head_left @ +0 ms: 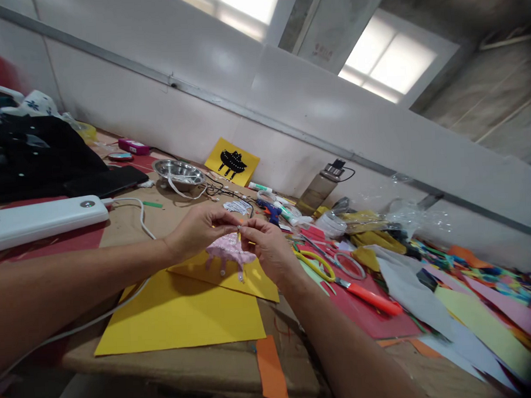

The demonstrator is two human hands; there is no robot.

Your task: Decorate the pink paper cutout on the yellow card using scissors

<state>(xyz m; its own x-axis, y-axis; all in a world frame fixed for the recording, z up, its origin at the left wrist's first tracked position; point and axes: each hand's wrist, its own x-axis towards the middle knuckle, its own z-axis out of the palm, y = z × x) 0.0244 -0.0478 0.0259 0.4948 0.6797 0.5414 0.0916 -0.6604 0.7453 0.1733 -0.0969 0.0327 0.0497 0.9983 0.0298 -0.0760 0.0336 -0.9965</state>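
Note:
My left hand [201,226] and my right hand [271,250] meet fingertip to fingertip, both pinched closed. Something tiny lies between them, too small to make out. Just below is a pink cut-out shape [229,250] with dangling strips and pearl-like beads at their ends. It lies on a yellow card [264,286], partly hidden by my right hand. A larger yellow sheet [187,317] is spread nearer to me, under my left forearm. Against the wall leans another yellow card with a black beaded cut-out [232,162].
Scissors with orange handles [375,298] and yellow-handled scissors [314,264] lie at right by a red sheet. A metal bowl [179,171], a blue glue gun [271,211] and a bottle [320,188] stand behind. A white lamp-like device [46,220] with a cable is at left.

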